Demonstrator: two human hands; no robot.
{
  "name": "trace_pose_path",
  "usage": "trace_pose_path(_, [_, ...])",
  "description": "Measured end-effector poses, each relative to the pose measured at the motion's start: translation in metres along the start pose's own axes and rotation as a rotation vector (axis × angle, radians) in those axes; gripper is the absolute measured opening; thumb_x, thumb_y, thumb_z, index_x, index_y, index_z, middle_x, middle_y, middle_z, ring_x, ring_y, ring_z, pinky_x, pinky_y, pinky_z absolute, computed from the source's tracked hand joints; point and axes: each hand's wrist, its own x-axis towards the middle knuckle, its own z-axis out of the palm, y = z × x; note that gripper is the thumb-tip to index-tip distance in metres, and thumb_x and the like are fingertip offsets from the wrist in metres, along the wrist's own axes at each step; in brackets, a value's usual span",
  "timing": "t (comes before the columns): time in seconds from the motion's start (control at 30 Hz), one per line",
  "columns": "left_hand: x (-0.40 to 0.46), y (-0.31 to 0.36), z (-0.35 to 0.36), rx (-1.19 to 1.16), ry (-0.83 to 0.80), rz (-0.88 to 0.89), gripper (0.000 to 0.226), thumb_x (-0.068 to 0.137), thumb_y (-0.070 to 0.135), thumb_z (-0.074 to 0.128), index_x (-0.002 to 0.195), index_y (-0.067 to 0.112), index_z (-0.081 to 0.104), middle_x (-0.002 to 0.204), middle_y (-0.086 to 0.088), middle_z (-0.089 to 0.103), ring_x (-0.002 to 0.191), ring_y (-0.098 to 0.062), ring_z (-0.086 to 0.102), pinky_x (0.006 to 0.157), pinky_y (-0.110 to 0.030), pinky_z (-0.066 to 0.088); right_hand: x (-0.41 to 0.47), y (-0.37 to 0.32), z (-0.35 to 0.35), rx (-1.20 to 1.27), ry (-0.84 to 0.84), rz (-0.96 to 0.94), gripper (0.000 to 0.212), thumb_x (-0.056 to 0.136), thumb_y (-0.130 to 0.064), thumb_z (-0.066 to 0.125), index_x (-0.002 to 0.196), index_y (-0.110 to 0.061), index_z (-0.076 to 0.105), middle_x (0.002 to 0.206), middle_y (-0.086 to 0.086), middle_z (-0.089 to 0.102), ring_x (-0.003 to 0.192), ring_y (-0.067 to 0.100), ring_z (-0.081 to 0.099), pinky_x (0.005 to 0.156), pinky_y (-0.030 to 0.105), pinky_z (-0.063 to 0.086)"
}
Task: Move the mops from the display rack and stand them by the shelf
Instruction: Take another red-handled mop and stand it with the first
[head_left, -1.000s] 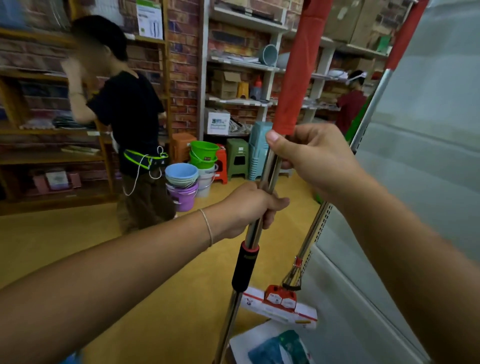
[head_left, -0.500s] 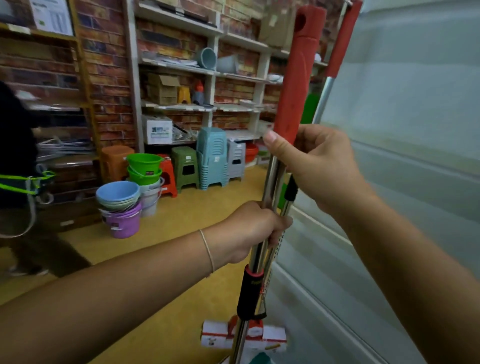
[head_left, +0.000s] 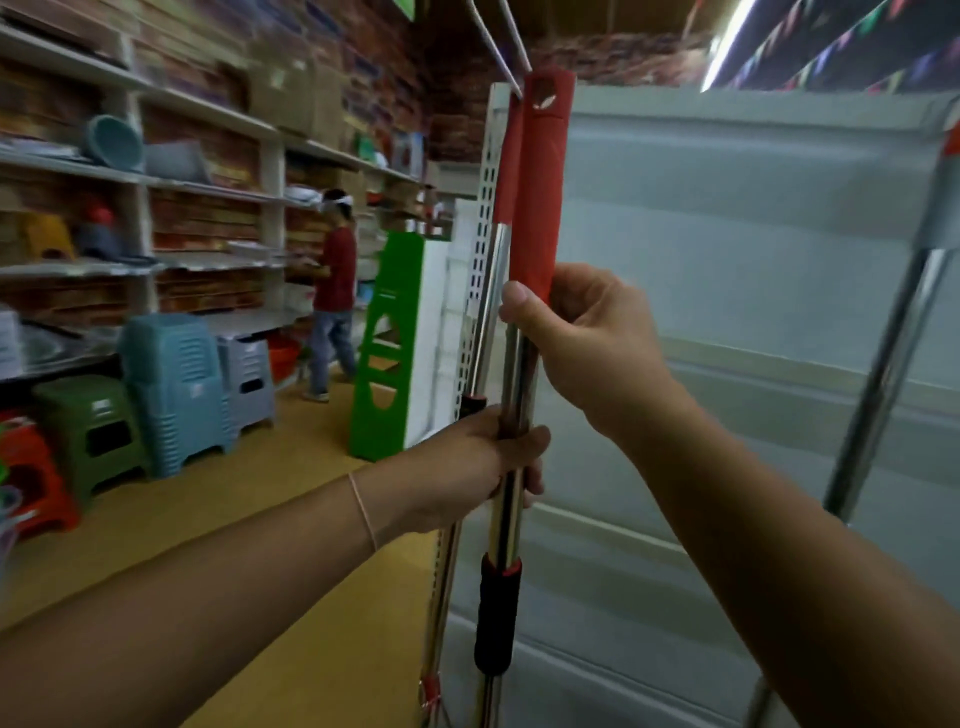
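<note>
1. Head view: my left hand (head_left: 467, 462) grips the mop (head_left: 537, 208) on its chrome pole; my right hand (head_left: 582, 332) grips it at the red handle's base.
2. Mop upright, dead centre; second mop (head_left: 501, 218) touching at 9 o'clock, against the white shelf (head_left: 727, 234).

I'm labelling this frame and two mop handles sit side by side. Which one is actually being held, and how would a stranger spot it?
Start at the pale shelf panel on the right; two red-topped chrome poles stand at its perforated upright. The held mop is the nearer one, with the right hand just under its red grip and the left hand lower. Unlike the thinner-looking second mop behind, its red top shows a hanging hole.
</note>
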Motion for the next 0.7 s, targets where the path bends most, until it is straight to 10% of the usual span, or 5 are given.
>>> trace_pose_path(0.3, [0.031,0.038,-0.048,0.612,-0.197,-0.032,0.034,0.098,0.047,0.045,0.11,0.016,0.049,0.115,-0.024,0.061,0.097,-0.034,0.066,0.08,-0.039,0.059,0.023,0.0,0.03,-0.353,0.148,0.035,0.016,0.096,-0.024,0.061,0.081,-0.031,0.059,0.088,0.012,0.075,0.079,0.028,0.071,0.07,0.044,0.059])
trace_pose_path(0.7, [0.037,0.074,-0.083,0.479,-0.055,0.258,0.031,0.093,0.037,0.059,0.075,0.013,0.051,0.059,0.001,0.044,0.049,-0.012,0.055,0.057,-0.029,0.058,0.065,-0.042,0.049,-0.429,0.175,-0.046,0.015,0.098,-0.024,0.057,0.084,-0.029,0.06,0.086,0.009,0.075,0.081,0.03,0.072,0.077,0.052,0.059])
